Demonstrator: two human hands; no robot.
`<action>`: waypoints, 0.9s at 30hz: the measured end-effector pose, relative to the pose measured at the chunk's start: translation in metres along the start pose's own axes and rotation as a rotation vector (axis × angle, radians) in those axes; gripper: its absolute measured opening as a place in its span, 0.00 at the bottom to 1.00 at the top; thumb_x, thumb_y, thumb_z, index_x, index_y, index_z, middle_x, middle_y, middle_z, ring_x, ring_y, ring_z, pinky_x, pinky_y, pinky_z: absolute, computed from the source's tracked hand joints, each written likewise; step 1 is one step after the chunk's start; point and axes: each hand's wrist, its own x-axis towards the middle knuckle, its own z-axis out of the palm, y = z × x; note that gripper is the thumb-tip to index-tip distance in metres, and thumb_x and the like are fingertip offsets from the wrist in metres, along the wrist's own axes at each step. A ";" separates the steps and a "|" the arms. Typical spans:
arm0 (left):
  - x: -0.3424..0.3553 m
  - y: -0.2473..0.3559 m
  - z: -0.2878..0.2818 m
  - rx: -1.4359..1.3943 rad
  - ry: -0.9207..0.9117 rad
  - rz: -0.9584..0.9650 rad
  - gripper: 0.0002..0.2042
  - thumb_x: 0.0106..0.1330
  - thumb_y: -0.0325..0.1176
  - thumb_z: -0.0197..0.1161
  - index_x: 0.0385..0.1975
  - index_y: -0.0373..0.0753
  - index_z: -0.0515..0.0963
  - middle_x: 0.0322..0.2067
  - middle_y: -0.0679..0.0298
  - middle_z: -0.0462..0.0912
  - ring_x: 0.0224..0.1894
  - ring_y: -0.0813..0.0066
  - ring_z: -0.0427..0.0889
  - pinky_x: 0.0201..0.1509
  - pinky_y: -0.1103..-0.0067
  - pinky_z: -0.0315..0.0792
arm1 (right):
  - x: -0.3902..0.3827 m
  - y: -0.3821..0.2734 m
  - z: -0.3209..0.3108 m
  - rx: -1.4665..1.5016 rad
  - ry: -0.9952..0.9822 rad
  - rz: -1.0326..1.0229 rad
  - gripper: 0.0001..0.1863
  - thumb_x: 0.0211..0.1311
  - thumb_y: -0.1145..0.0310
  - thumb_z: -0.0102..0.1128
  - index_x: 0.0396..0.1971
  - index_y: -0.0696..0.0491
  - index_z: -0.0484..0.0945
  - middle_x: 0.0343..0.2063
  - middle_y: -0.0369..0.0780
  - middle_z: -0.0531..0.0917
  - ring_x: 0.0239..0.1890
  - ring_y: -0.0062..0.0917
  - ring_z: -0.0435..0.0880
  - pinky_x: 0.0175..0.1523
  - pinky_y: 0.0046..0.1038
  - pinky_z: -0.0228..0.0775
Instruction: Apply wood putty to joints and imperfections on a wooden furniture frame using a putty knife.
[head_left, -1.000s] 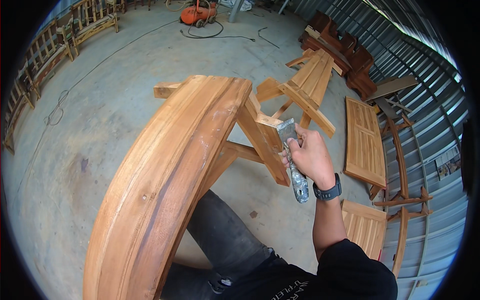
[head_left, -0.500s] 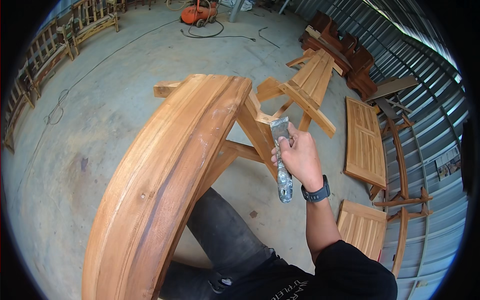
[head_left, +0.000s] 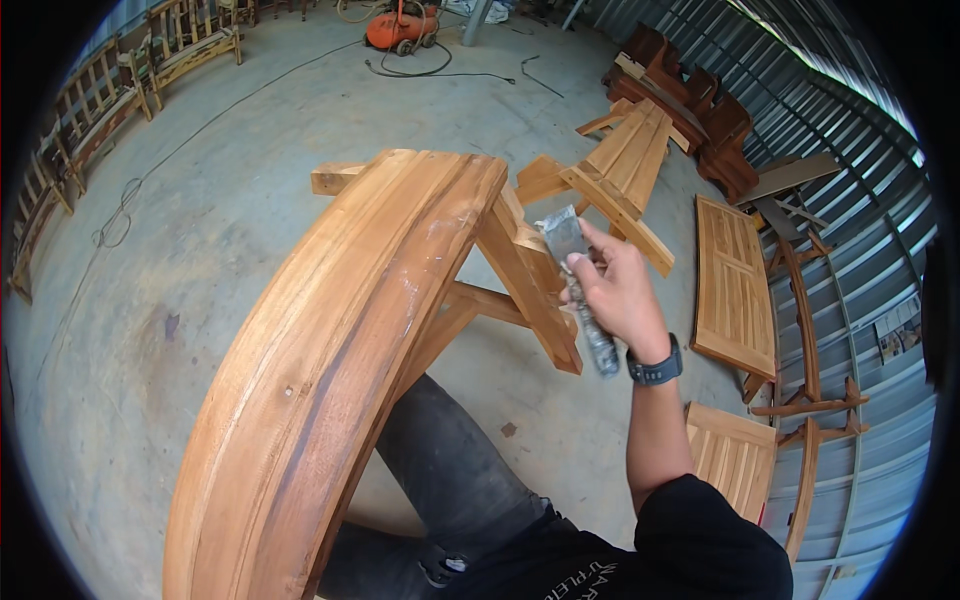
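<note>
Whitish smears [head_left: 411, 286] remain on the bench [head_left: 290, 390], mostly bare elsewhere; beside it, the right hand [head_left: 625, 290] grips a scraper [head_left: 566, 237], contact unclear; left hand unseen.

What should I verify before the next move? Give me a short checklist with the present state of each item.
1. Right hand has hold of the putty knife: ok, fingers wrapped around it, blade pointing up and away from the person.
2. Left hand placed safely: cannot tell, it is out of view.
3. Blade off the near wooden top: ok, it is held beyond the top's right edge.
4. Near wooden top free of marks: not ok, pale marks show toward its right edge.
5. Blade edge undamaged: cannot tell, too small and blurred.
6. Orange compressor away from the person: ok, it stands at the far side of the floor.
</note>
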 end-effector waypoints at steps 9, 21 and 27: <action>-0.002 -0.003 -0.001 0.016 -0.001 0.040 0.33 0.63 0.62 0.59 0.37 0.31 0.89 0.29 0.50 0.89 0.28 0.56 0.89 0.34 0.70 0.84 | 0.019 0.002 -0.028 -0.781 0.030 -0.502 0.13 0.62 0.79 0.59 0.46 0.61 0.83 0.32 0.46 0.83 0.34 0.38 0.82 0.42 0.35 0.73; -0.006 -0.005 0.000 0.054 -0.025 0.008 0.33 0.64 0.63 0.58 0.37 0.32 0.89 0.30 0.53 0.90 0.29 0.58 0.89 0.34 0.70 0.84 | 0.002 0.003 -0.013 -1.245 -0.092 -0.650 0.14 0.63 0.80 0.56 0.46 0.60 0.84 0.41 0.42 0.79 0.42 0.39 0.77 0.47 0.36 0.73; -0.002 -0.001 -0.004 0.110 -0.039 0.026 0.32 0.67 0.62 0.55 0.39 0.34 0.89 0.31 0.55 0.90 0.29 0.60 0.89 0.33 0.71 0.82 | 0.007 -0.011 -0.036 -1.377 -0.211 -0.663 0.12 0.63 0.79 0.56 0.45 0.60 0.84 0.36 0.42 0.77 0.41 0.38 0.76 0.45 0.38 0.73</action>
